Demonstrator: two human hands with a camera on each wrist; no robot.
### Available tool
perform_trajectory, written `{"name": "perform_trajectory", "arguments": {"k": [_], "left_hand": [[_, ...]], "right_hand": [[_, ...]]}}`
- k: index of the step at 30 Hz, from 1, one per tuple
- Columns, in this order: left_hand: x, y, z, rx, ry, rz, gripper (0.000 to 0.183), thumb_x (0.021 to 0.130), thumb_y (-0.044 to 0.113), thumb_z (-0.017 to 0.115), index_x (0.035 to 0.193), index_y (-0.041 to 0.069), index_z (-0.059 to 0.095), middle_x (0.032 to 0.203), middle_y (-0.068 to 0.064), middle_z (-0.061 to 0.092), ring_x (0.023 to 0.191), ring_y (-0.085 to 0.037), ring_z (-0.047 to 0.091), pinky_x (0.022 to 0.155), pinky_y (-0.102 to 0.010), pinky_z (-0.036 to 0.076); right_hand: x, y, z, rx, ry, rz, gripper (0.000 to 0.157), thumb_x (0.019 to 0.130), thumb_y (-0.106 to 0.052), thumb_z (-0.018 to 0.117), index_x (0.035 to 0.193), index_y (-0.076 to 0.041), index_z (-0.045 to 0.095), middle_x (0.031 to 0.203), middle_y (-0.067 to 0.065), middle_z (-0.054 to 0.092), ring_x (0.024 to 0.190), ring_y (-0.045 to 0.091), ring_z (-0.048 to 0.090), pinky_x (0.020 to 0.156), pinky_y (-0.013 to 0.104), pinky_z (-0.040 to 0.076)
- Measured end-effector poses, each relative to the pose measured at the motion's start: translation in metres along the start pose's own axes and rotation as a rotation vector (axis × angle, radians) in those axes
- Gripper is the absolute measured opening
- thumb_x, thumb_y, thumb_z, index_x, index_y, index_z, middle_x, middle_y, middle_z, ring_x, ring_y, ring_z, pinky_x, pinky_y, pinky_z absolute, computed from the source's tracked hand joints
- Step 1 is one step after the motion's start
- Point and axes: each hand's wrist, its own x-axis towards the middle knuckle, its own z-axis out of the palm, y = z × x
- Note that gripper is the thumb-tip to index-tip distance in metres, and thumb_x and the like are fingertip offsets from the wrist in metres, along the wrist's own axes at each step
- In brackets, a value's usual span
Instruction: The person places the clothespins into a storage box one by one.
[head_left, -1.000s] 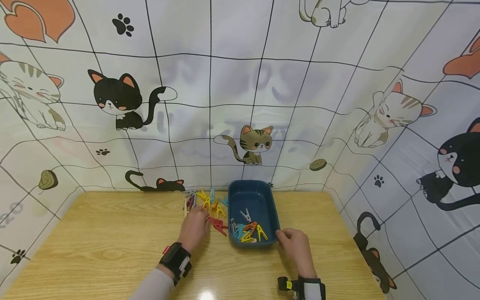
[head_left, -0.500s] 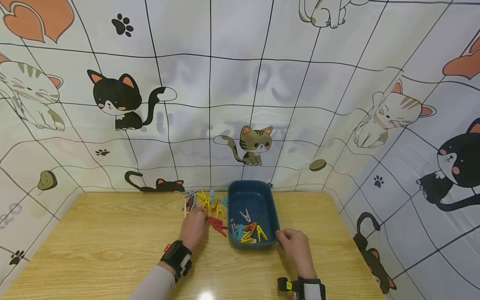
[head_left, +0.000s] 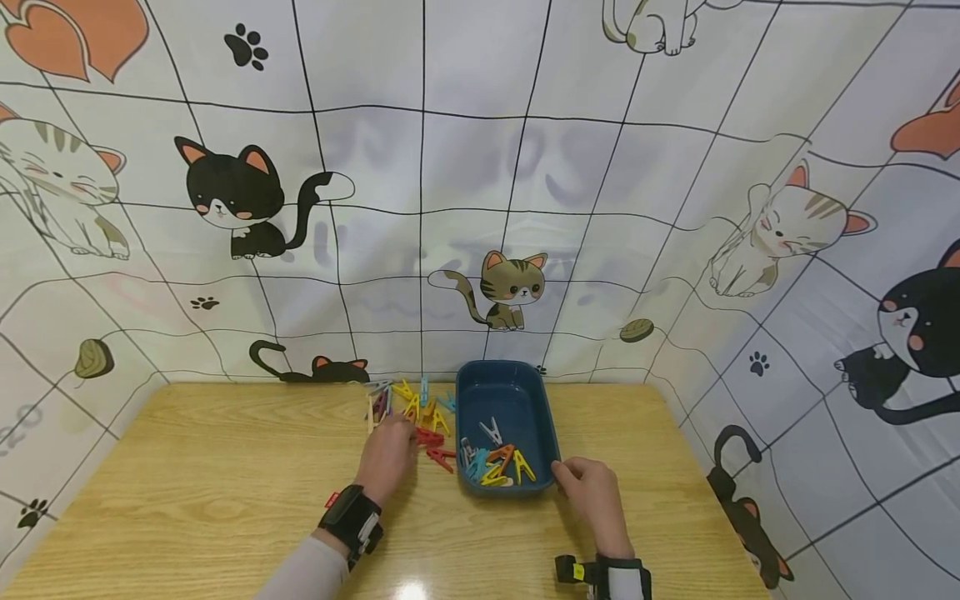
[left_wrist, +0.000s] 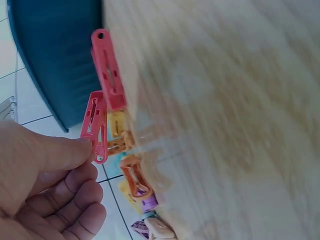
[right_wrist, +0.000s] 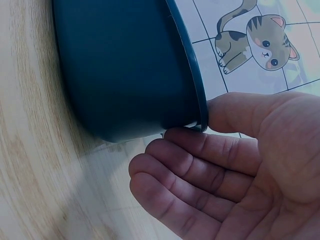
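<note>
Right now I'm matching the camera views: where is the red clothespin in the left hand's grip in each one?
Head: the red clothespin sits below centre, slightly left, beside the left hand.
Left wrist: left of centre, pinched at mid-height.
Right wrist: not in it.
Shared landmark: blue tub, in all three.

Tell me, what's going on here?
A person is handling small plastic clothespins at a wooden table. The left hand pinches a red clothespin, while the right hand grips the rim of a blue bin. Several clothespins lie in the bin; a loose cluster of others lies on the table to its left.
</note>
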Motion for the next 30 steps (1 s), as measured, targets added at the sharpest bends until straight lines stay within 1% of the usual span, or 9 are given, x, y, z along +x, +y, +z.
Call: {"name": "perform_trajectory", "arguments": {"k": [2,7,11,17,22,25,28,30], "left_hand": [[-0.002,0.002,-0.002,-0.007,0.021,0.004,0.021,0.08,-0.01,0.076,0.067,0.005,0.072,0.07,-0.004,0.066,0.073,-0.025,0.066,0.067,-0.04,0.056],[-0.009,0.01,-0.008,-0.026,0.077,-0.017,0.016,0.081,-0.006,0.079,0.07,0.004,0.072,0.073,-0.005,0.063,0.071,-0.023,0.062,0.063,-0.038,0.053],[-0.015,0.017,-0.013,-0.059,0.135,-0.03,0.014,0.081,-0.005,0.08,0.072,0.002,0.072,0.075,-0.007,0.063,0.071,-0.024,0.062,0.062,-0.038,0.053],[-0.017,0.027,-0.02,-0.095,0.176,-0.06,0.009,0.083,-0.004,0.079,0.076,0.0,0.075,0.076,-0.007,0.063,0.072,-0.022,0.062,0.062,-0.037,0.053],[-0.014,0.036,-0.025,-0.089,0.222,-0.02,0.005,0.082,-0.004,0.08,0.08,-0.001,0.077,0.077,-0.008,0.066,0.072,-0.024,0.063,0.064,-0.038,0.054],[-0.012,0.043,-0.026,-0.084,0.233,0.006,0.006,0.081,-0.003,0.081,0.08,0.0,0.076,0.077,-0.007,0.064,0.073,-0.024,0.063,0.066,-0.037,0.053],[-0.01,0.049,-0.025,-0.086,0.237,0.024,0.008,0.082,-0.001,0.082,0.078,0.001,0.075,0.075,-0.005,0.061,0.072,-0.023,0.06,0.066,-0.037,0.051],[-0.008,0.053,-0.024,-0.09,0.248,0.042,0.009,0.081,-0.002,0.082,0.077,0.001,0.074,0.075,-0.005,0.061,0.073,-0.023,0.06,0.067,-0.037,0.051]], "right_hand": [[0.0,-0.001,0.0,-0.001,-0.003,0.004,0.027,0.097,-0.016,0.067,0.072,-0.006,0.071,0.063,-0.002,0.061,0.057,0.013,0.048,0.053,0.026,0.037],[-0.002,-0.004,-0.002,-0.002,-0.001,0.015,0.027,0.098,-0.016,0.067,0.073,-0.007,0.072,0.064,-0.001,0.062,0.058,0.013,0.049,0.054,0.027,0.038],[-0.002,-0.005,-0.003,-0.001,-0.002,0.015,0.027,0.098,-0.016,0.067,0.073,-0.007,0.072,0.064,-0.001,0.062,0.058,0.012,0.049,0.054,0.027,0.038],[-0.002,-0.005,-0.003,0.013,0.001,0.009,0.027,0.098,-0.015,0.068,0.072,-0.006,0.071,0.063,0.0,0.062,0.057,0.013,0.048,0.053,0.026,0.037],[-0.002,-0.005,-0.002,0.01,-0.002,0.009,0.028,0.097,-0.014,0.068,0.071,-0.005,0.071,0.062,0.002,0.063,0.055,0.012,0.047,0.053,0.025,0.037],[-0.002,-0.004,-0.002,0.007,-0.002,0.007,0.027,0.097,-0.014,0.068,0.072,-0.005,0.071,0.063,0.003,0.064,0.055,0.012,0.048,0.053,0.026,0.037],[-0.002,-0.004,-0.002,0.005,-0.001,0.011,0.026,0.097,-0.015,0.067,0.073,-0.006,0.072,0.064,0.003,0.065,0.056,0.012,0.049,0.053,0.026,0.037],[-0.002,-0.004,-0.002,0.005,-0.002,0.014,0.026,0.097,-0.015,0.067,0.074,-0.006,0.073,0.064,0.002,0.065,0.056,0.012,0.049,0.053,0.026,0.037]]}}
